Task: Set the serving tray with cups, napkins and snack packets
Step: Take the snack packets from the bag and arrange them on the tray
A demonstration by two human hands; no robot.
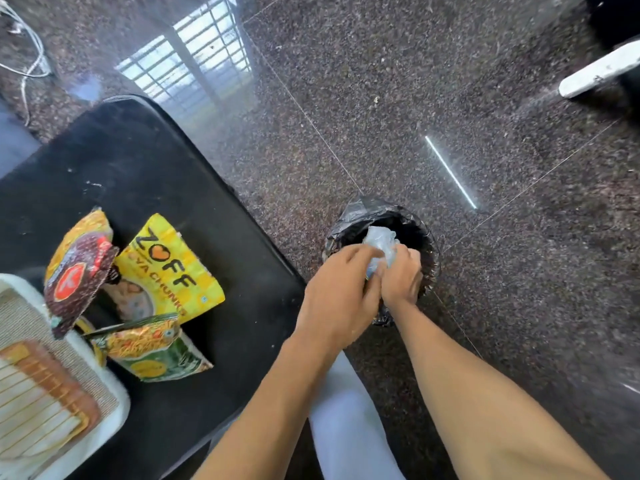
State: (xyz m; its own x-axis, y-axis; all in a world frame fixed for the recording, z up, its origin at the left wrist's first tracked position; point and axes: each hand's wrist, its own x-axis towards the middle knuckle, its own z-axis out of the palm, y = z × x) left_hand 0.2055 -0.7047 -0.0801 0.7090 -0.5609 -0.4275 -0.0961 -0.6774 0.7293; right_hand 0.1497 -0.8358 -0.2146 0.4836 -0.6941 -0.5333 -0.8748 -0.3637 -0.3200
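**One camera, high up, looking down**

There is only one view. The camera sits on the person's head and looks forward and down. It sees a wide area. The left hand (341,299) and right hand (401,277) sit near the middle, close to the camera, both gripping a crumpled plastic bag (381,244) over a bin (349,223). The black tabletop (138,161) fills the left side, cut off at the edge. The floor (450,81), farther away, fills the rest.

The desk (145,161) is black. The check packet (173,271) is yellow with black lettering (an orange heart for the O). The maroon packet (79,282) has pale dots and a red badge. The third packet (156,351) is yellow and green. White tray (117,403), pale blue crumpled wrapper (381,242), black bin liner (367,207), speckled brown-grey floor (415,81).
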